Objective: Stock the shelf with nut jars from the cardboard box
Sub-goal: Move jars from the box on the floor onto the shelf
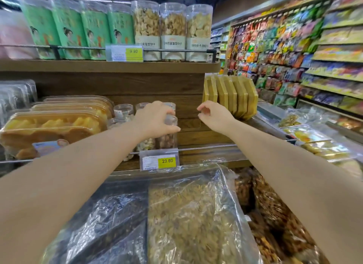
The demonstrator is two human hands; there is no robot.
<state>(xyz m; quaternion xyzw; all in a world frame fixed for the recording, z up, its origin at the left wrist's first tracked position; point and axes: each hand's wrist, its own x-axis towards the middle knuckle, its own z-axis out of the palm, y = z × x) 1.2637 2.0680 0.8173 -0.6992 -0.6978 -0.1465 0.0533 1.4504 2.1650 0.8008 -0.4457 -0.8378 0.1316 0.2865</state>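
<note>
Supermarket aisle, with packed snack racks running off at the right of the frame, and straight ahead of me the wooden shelf [206, 134] I am filling. My left hand [155, 120] is clamped over the lid of a clear nut jar [168, 141], fingers curled down the far side and thumb on the near side. I judge this top grip lets the jar go in upright behind the guard rail [208, 147] without my knuckles fouling its neighbours. The jar stands at centre frame, just above the 23.80 price tag [159, 161], at the right-hand end of a cluster of like jars [123, 110]. Whether its base is down on the board I cannot tell, since tag and rail hide it. My right hand [216, 116] hangs just right of it over bare board, fingers loosely curled and holding nothing, ready, I judge, to steady or square the row. Beyond that gap lean yellow boxes [231, 96], so the row has room to grow that way. The cardboard box is out of view.
</note>
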